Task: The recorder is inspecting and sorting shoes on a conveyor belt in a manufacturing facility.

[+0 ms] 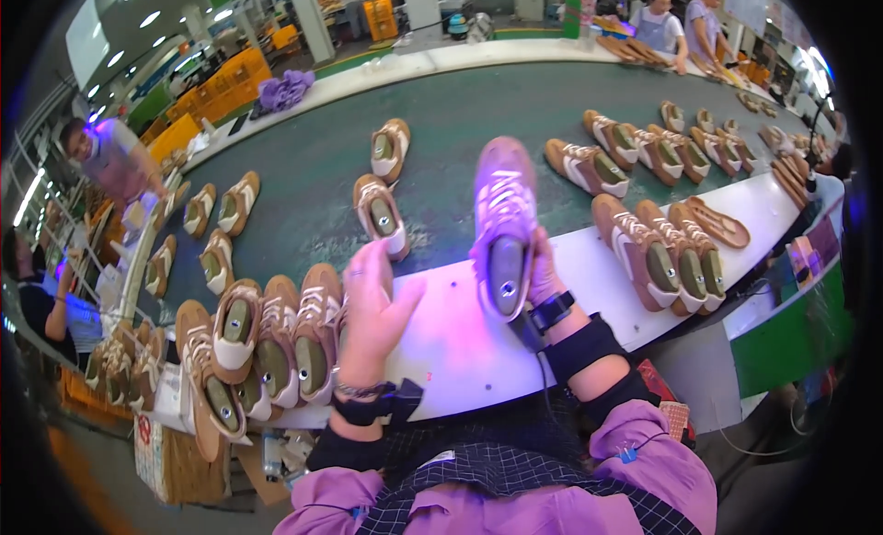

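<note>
My right hand (pixel 544 266) is closed round the heel end of a brown lace-up sneaker (pixel 504 190), held toe away from me above the white ledge (pixel 451 337). Purple light falls on the shoe, and its olive insole shows in the opening. My left hand (pixel 370 300) is raised over the ledge, with its fingers stretched and thumb apart. Just beyond its fingertips lies another tan sneaker (pixel 379 213) with white laces. A shoe beside that hand is mostly hidden by it. Left of it stands a row of tan sneakers (pixel 315 337), one (pixel 236 325) resting on top of others.
The green conveyor belt (pixel 460 98) carries several sneakers. More sneakers (pixel 635 250) stand on the ledge at the right, near a loose brown sole (pixel 717 222). People (pixel 101 158) work at the left and far right. A purple cloth bundle (pixel 285 91) lies at the far edge.
</note>
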Tool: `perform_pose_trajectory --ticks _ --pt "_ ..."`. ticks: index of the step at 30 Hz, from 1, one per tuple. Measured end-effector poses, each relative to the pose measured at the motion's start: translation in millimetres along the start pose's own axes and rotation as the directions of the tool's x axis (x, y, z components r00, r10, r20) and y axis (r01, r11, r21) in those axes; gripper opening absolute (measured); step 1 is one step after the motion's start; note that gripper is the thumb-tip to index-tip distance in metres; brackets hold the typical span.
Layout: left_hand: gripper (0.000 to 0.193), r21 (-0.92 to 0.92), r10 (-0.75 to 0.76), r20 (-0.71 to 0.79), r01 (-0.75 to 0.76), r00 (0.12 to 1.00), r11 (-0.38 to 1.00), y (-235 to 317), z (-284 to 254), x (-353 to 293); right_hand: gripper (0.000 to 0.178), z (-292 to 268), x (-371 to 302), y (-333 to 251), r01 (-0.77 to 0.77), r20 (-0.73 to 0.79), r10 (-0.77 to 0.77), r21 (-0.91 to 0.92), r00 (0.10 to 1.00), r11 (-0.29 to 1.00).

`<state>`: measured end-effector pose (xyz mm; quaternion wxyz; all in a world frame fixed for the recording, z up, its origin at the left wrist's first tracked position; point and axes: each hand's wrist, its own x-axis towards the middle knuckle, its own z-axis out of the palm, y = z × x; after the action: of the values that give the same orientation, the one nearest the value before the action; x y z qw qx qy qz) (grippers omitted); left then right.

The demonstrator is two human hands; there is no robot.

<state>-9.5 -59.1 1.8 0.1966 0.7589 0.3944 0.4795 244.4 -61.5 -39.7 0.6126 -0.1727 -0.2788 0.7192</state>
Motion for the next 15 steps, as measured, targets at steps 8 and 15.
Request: perform_pose_trajectory --ticks 8,15 --pt "0.069 0.581 -0.024 0.121 -0.051 0.992 0.812 3 -33 -60 0.094 -6 6 -20 0.04 0.037 -0.048 0.185 0.998 0.982" --pt "0.072 0.141 -0.026 0.079 0.015 0.997 0.99 14 -3 -55 0.095 -20 10 -13 0.118 -0.145 -0.117 -0.003 0.983 0.993"
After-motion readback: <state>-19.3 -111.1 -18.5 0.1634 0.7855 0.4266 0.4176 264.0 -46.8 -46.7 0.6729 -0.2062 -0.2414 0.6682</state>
